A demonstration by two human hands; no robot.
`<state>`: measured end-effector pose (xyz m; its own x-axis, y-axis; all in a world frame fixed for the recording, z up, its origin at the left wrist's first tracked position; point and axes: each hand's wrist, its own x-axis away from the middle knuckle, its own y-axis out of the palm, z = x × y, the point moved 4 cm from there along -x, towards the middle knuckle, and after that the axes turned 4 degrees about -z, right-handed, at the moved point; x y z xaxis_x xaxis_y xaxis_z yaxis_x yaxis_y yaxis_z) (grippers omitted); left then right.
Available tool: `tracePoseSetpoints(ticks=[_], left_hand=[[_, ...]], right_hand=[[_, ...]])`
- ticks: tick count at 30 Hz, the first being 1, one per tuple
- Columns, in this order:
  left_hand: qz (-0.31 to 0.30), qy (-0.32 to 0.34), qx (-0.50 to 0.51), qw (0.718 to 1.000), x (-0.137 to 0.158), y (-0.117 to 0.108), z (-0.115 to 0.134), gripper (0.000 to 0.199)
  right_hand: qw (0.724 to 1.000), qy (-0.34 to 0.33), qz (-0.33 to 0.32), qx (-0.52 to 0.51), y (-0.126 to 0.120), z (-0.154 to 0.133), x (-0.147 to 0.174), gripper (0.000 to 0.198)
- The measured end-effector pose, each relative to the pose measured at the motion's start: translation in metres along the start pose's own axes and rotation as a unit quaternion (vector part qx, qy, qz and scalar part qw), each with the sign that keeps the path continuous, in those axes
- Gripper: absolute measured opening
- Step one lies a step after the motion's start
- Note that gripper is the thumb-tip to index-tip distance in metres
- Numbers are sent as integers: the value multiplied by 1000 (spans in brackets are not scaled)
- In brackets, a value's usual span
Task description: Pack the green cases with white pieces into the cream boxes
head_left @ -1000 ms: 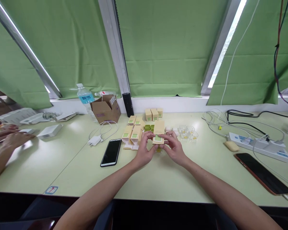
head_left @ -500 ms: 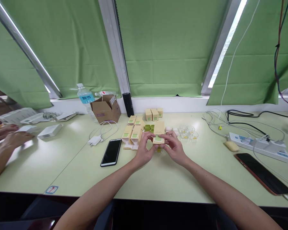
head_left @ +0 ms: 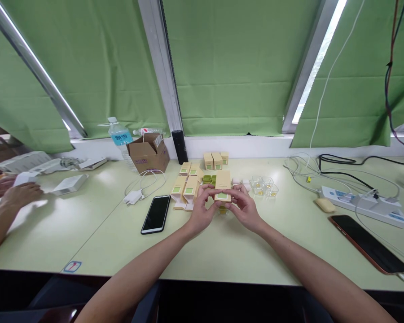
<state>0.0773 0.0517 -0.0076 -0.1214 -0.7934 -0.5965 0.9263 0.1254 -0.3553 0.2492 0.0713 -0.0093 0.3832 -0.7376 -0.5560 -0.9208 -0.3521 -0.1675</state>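
Note:
A small tan cardboard box (head_left: 223, 180) with a green-and-white label is held between both hands above the table. My left hand (head_left: 204, 210) pinches its left side, thumb below and fingers on the front edge. From the right, my right hand (head_left: 244, 207) grips it the same way. Beneath the box, a clear cup with yellow contents (head_left: 223, 211) shows partly. Open tan boxes (head_left: 189, 192) lie just left of my left hand. Behind the hands are green square containers (head_left: 207, 179), partly hidden. Several clear cups (head_left: 266, 185) stand to the right.
Closed tan boxes (head_left: 217, 160) stand at the back. A black phone (head_left: 156, 214) lies left, another phone (head_left: 369, 243) right, near a power strip (head_left: 363, 204) with cables. A brown carton (head_left: 148, 154) and water bottle (head_left: 121, 141) stand back left. Another person's hands (head_left: 22, 192) hold a white box.
My fingers have shifted slightly on the box's front edge, where the end flap now looks closed down. At the left, the other person's hands have raised a white box.

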Motion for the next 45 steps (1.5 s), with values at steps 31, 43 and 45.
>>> tracePoseSetpoints(ticks=[31,43,45], left_hand=[[55,-105,-15,993,-1,-7,-34,61],[-62,-112,-13,992,11,7,-44,76],[-41,-103,-48,993,9,5,-37,81]], right_hand=[[889,160,-130,409,2,18,1,64],[821,219,-132,511,-21,17,-8,49],[821,216,-141,509,-18,18,-6,51]])
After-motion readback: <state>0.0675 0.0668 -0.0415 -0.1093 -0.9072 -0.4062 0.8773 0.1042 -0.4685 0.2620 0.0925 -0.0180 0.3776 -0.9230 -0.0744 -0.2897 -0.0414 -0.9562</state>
